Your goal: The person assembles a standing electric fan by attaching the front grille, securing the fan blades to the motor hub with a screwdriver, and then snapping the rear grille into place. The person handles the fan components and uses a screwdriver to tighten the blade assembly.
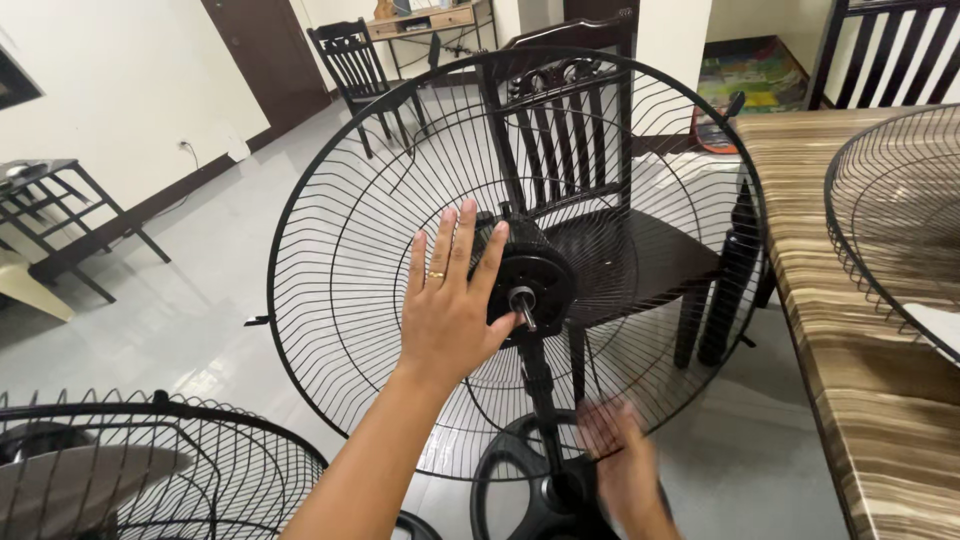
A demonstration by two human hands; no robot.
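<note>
left hand [447, 305] flat on rear fan guard [340, 270] beside motor hub [530, 280] — fingers spread wide, holding nothing. right hand [612, 440] blurred behind wires near stand pole [537, 385] — finger state cannot be told.

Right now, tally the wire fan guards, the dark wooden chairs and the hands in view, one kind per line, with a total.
Wire fan guards: 3 (centre on the stand, lower left, right on the table)
Dark wooden chairs: 3 (behind the guard, far back, top right)
Hands: 2 (left hand, right hand, blurred)
Total: 8
</note>
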